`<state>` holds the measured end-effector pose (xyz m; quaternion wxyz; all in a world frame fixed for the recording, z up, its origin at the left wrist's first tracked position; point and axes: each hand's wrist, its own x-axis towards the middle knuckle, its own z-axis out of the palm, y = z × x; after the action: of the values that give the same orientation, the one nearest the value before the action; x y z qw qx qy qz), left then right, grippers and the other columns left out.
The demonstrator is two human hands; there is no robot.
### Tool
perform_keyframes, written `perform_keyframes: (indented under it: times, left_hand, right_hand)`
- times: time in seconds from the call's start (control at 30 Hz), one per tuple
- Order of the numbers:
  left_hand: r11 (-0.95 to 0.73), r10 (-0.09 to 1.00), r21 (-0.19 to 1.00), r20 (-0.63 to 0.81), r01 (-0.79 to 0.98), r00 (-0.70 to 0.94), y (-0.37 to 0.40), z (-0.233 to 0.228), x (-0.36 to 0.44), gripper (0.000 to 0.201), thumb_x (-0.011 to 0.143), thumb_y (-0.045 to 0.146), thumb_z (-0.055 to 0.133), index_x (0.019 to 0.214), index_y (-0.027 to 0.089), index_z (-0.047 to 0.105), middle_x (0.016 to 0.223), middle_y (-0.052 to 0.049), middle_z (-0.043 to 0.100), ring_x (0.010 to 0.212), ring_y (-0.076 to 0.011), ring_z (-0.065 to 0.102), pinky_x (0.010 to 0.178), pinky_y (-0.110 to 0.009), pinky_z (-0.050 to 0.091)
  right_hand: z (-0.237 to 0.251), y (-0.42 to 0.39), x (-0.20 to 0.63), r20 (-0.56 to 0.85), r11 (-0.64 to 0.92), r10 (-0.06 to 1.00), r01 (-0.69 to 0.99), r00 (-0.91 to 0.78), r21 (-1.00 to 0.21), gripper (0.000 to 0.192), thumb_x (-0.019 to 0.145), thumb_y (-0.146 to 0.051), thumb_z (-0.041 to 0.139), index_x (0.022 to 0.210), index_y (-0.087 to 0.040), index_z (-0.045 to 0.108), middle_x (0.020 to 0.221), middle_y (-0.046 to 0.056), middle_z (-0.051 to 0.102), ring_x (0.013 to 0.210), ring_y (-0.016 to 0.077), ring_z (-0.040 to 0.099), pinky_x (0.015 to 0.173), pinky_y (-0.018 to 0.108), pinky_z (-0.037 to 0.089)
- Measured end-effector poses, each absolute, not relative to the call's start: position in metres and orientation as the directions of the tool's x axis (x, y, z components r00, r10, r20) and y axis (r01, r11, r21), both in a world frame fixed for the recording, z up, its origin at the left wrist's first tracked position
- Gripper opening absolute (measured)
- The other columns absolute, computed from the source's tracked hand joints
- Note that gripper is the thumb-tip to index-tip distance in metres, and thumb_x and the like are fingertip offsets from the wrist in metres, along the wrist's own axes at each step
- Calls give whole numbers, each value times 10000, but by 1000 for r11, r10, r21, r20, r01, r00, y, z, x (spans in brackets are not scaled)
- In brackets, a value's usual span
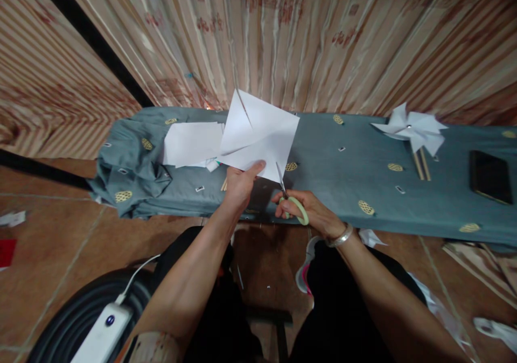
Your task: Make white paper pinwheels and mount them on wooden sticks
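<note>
- Paper sheet (258,134), white and creased, is pinched at its lower edge by the left hand (239,185), raised above the grey-green cloth (343,174).
- Right hand (313,212) grips green-handled scissors (291,201), blades touching the sheet's lower edge.
- Paper pinwheel (412,128) and dark phone (490,177) lie on the cloth, well apart.

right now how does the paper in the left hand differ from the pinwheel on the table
The held paper is a flat, partly cut sheet, lifted by the left hand; the pinwheel is folded into vanes, lying on the cloth-covered table untouched. The pinwheel has sticks attached; the held paper has none. Both are white paper.
</note>
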<state>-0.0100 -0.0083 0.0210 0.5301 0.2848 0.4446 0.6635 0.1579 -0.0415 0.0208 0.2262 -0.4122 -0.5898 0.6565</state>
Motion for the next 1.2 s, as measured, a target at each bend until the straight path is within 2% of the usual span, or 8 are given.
perform_keyframes:
  times: [0.37,0.63,0.93,1.2]
  left_hand:
    - [-50,951,891,-96,-452,-294,-8,21,-10,378,532,254,823,875,146,706,944,-110,744,951,-278,689,880,-404,530]
    - [-41,952,888,-103,-457,-287,-9,22,-10,347,526,245,823,837,145,705,889,-84,747,843,-242,695,828,-377,542]
    - [-49,951,886,-100,-461,-294,-9,23,-11,334,542,231,819,843,136,709,908,-104,748,925,-272,693,860,-400,533]
    - [-35,946,896,-113,-443,-304,-8,24,-10,317,510,261,823,783,164,693,845,-72,744,929,-253,683,837,-366,534]
  right_hand:
    - [20,-43,158,-247,-189,790,160,-561,-969,461,759,-611,677,889,-169,677,730,20,649,657,116,585,634,244,473]
    - [22,-43,156,-281,-236,793,152,-541,-960,445,689,-570,754,838,-157,678,683,1,633,616,96,571,582,216,447]
    - [21,-43,156,-272,-234,799,139,-537,-962,408,684,-541,766,810,-163,678,657,1,628,591,101,558,560,225,447]
    - [20,-43,155,-292,-262,804,133,-518,-956,436,653,-556,784,813,-162,686,627,-8,619,569,90,551,532,213,430]
